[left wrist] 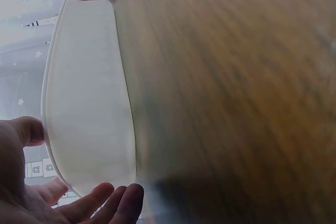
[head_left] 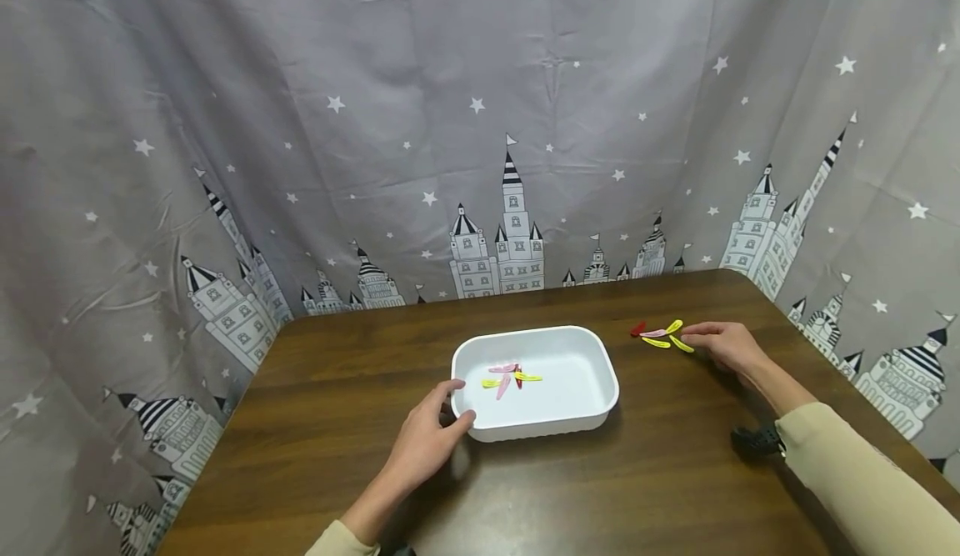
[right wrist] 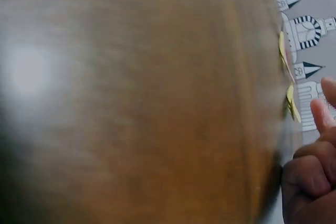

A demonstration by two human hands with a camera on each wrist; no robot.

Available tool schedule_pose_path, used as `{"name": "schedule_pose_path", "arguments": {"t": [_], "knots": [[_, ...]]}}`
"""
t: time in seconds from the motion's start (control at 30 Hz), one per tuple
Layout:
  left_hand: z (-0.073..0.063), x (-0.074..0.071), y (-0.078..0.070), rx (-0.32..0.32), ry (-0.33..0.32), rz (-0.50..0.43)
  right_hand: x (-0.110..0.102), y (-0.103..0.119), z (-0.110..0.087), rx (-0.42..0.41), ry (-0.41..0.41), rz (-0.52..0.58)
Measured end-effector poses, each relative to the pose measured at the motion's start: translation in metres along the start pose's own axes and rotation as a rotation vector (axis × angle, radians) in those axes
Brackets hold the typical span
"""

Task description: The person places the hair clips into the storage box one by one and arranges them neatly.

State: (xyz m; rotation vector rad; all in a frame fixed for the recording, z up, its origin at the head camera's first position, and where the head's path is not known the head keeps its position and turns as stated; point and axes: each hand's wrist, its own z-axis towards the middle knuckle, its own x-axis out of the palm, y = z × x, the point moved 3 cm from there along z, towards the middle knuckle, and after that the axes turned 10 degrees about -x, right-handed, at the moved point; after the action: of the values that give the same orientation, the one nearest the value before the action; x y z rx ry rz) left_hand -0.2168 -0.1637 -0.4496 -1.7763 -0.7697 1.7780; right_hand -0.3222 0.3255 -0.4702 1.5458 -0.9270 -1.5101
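Note:
My left hand (head_left: 426, 435) holds the left end of a white plastic tray (head_left: 592, 413), thumb and fingertips at its rim and outer wall. Inside the tray lie several snap hair clips, among them a pink clip (head_left: 503, 386), a yellow clip (head_left: 528, 378) and a partly covered red clip (head_left: 518, 383). To the right, my right hand (head_left: 723, 344) hovers beside a small group on the table, its fingertips near a yellow clip (head_left: 681, 344). Another yellow clip (head_left: 656, 343), a pink clip (head_left: 653, 333) and a red clip (head_left: 638, 329) lie there. Nothing shows between the right hand's fingers.
The brown wooden table (head_left: 337, 398) carries everything. Behind it and at both sides hangs a grey curtain (head_left: 375, 122) with stars and castles. A black strap (head_left: 756, 439) is on the right wrist, close over the tabletop.

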Motion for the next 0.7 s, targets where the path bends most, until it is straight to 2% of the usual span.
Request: {"name": "schedule_pose_path", "arguments": {"t": [0.3,0.7], "knots": [[0.0001,0.0006,-0.0009,-0.004,-0.007,0.010,0.0014,-0.0070,-0.0078,0.011,-0.060,-0.050],[0.0014,0.0008,-0.0013,0.000,-0.007,0.022,0.0068,-0.0074,-0.0075,-0.065,-0.107,-0.286]]}}
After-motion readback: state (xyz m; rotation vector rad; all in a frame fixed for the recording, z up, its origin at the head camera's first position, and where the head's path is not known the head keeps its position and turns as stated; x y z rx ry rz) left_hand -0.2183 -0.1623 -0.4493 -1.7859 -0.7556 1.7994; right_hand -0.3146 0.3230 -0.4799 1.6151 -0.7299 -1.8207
